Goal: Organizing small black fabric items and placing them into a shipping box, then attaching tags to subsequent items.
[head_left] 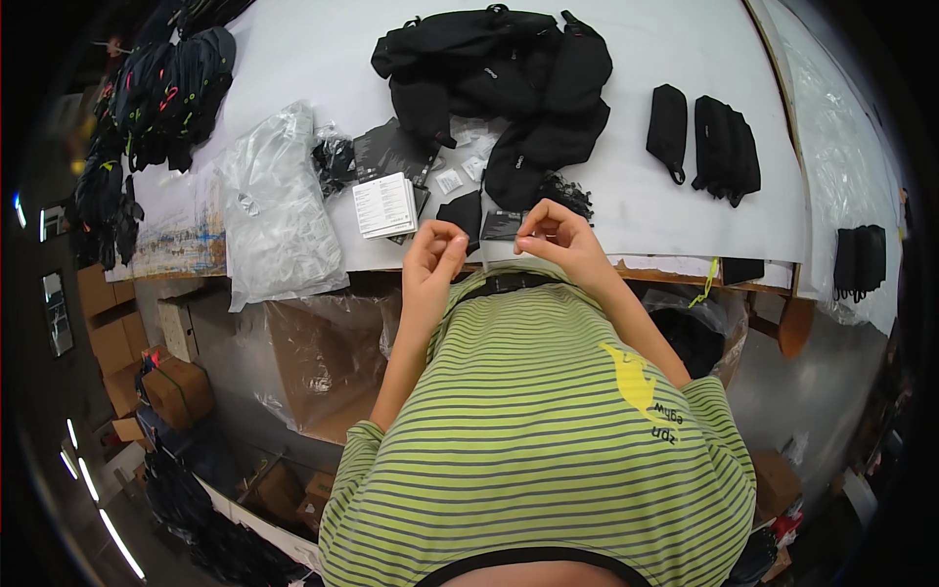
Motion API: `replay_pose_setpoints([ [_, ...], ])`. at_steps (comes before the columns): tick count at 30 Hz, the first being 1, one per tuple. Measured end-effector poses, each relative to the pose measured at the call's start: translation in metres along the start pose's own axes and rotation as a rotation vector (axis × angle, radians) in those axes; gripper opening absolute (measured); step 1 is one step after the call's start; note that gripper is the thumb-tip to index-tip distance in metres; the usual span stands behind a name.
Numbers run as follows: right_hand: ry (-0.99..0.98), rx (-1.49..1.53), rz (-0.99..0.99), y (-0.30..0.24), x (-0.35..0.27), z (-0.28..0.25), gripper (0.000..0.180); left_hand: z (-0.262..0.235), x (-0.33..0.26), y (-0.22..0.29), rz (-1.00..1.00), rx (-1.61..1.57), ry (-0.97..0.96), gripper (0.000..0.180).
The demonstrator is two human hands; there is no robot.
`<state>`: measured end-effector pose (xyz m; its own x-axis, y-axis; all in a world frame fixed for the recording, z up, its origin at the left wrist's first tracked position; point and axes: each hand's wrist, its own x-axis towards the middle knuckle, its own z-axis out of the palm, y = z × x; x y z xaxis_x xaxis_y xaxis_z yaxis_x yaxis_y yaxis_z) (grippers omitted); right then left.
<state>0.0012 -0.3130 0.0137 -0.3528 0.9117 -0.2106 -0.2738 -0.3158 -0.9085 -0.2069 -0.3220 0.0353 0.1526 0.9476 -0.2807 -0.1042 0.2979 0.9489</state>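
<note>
Both of my hands are at the near edge of the white table, a short gap apart. My left hand (434, 260) is closed in a pinch, thumb against forefinger, beside a small black fabric piece (462, 214). What it holds, if anything, is too small to see. My right hand (562, 243) pinches in the same way next to a dark card-like tag (502, 225), and I cannot make out what lies between its fingertips. To the left sits a stack of white printed cards (384, 205). Small clear sachets (450, 181) lie beyond the hands, near a pile of black pouches (489, 68).
A bulky clear plastic bag (279, 205) lies at left. Several black pouches (726, 149) are lined up at right, with others (860, 262) farther right. Small black bits (567, 194) are heaped beyond my right hand. A cardboard box (333, 357) in plastic stands below the table.
</note>
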Motion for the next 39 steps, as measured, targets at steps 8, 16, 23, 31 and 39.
replay_pose_setpoints([
  [8,0.050,0.157,0.032,-0.002,-0.005,0.007,0.013,0.026,0.006,0.000,0.096,0.242,-0.080,0.009],
  [16,0.116,0.111,0.076,0.004,-0.003,0.007,0.016,0.036,0.004,0.000,0.102,0.403,-0.098,0.013],
  [23,0.124,0.107,0.099,0.002,-0.002,0.005,0.015,0.037,0.003,0.000,0.124,0.428,-0.058,0.013],
  [31,0.094,0.073,0.127,-0.003,-0.002,0.001,0.015,0.040,0.006,-0.005,0.163,0.454,-0.023,0.013],
  [39,0.140,0.116,0.091,-0.012,-0.001,0.001,0.015,0.046,0.009,-0.005,0.195,0.464,-0.007,0.012],
])
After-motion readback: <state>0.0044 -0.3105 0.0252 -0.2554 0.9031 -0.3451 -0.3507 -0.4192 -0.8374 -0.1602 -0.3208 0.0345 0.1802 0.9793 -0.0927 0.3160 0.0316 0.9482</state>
